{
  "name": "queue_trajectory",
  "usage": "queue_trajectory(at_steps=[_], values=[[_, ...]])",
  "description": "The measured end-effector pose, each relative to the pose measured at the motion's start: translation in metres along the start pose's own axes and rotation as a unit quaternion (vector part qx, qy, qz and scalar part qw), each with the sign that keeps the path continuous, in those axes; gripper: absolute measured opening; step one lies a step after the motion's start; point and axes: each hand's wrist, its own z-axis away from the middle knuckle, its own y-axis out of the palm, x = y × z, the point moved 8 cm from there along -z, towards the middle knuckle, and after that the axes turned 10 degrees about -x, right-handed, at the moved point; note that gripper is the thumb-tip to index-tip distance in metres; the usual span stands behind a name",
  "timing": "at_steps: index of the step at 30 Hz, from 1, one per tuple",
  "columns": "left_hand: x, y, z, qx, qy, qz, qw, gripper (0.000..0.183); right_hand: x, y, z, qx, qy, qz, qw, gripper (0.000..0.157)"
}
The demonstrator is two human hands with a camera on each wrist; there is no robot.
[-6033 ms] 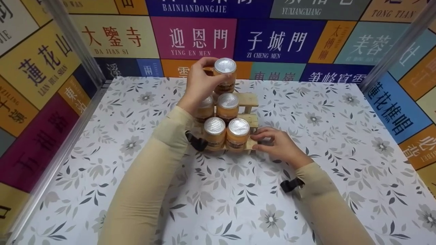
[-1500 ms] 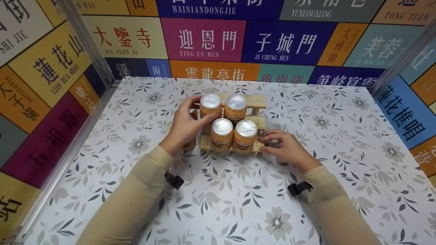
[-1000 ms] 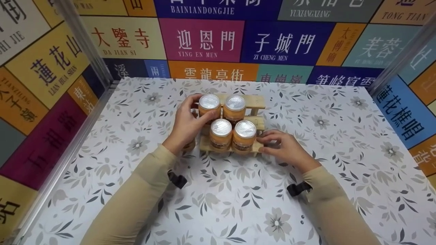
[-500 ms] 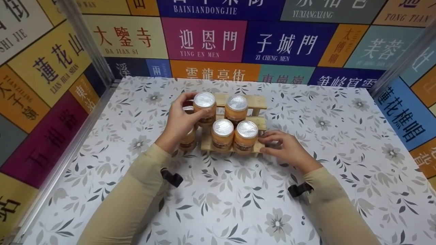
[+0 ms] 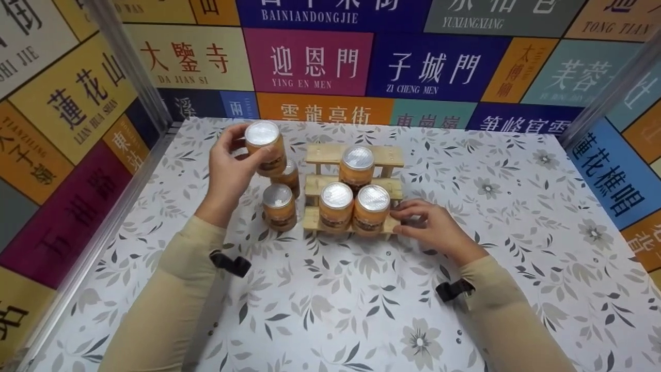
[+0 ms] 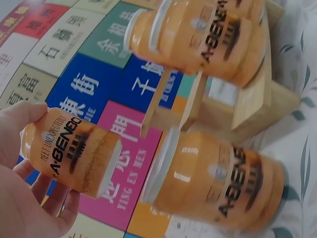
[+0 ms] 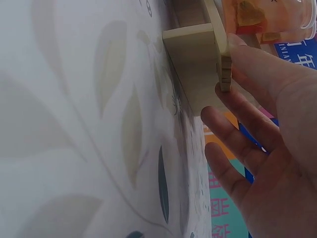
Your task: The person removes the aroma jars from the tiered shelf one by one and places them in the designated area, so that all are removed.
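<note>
My left hand (image 5: 227,168) holds an orange jar (image 5: 267,155) with a silver lid between thumb and fingers, raised left of a three-step wooden rack (image 5: 325,154). In the left wrist view, the held jar (image 6: 69,153) shows dark lettering. Two other jars stand on the table beside the rack, a front jar (image 5: 279,209) and a partly hidden rear jar (image 5: 290,178). One jar (image 5: 357,165) remains on the middle step, and two jars sit on the lowest. My right hand (image 5: 436,227) pinches the right end of the lowest step (image 7: 225,69), thumb above and index finger below.
A white tablecloth (image 5: 330,320) with grey flowers and leaves covers the table. Panels with coloured lettering (image 5: 307,59) enclose the back and sides. The rack's top step carries nothing.
My left hand has taken a jar off the left of the middle step and moved it left and back. Earlier, it held a jar at the top step. My right hand stays at the rack.
</note>
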Motion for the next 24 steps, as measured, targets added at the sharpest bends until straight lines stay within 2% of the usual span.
queue_trajectory(at_steps=[4,12,15,21,24], values=[[0.008,-0.013,-0.007,-0.024,-0.006,-0.007,0.9997,0.058,0.000,0.001,0.000,0.000,-0.004,0.003,1.000,0.033],[0.029,-0.028,-0.011,-0.045,-0.011,-0.040,0.9981,0.059,-0.001,0.001,0.000,0.003,-0.005,0.005,1.000,0.034],[0.044,-0.030,-0.013,-0.043,-0.023,-0.054,0.9974,0.059,-0.001,0.000,0.000,0.005,-0.004,0.005,1.000,0.035],[0.076,-0.030,-0.012,-0.025,-0.069,-0.079,0.9942,0.063,-0.002,0.000,0.000,0.008,0.000,-0.006,1.000,0.034],[0.087,-0.031,-0.012,-0.020,-0.075,-0.087,0.9931,0.064,-0.003,0.000,0.001,0.008,0.002,-0.011,1.000,0.034]])
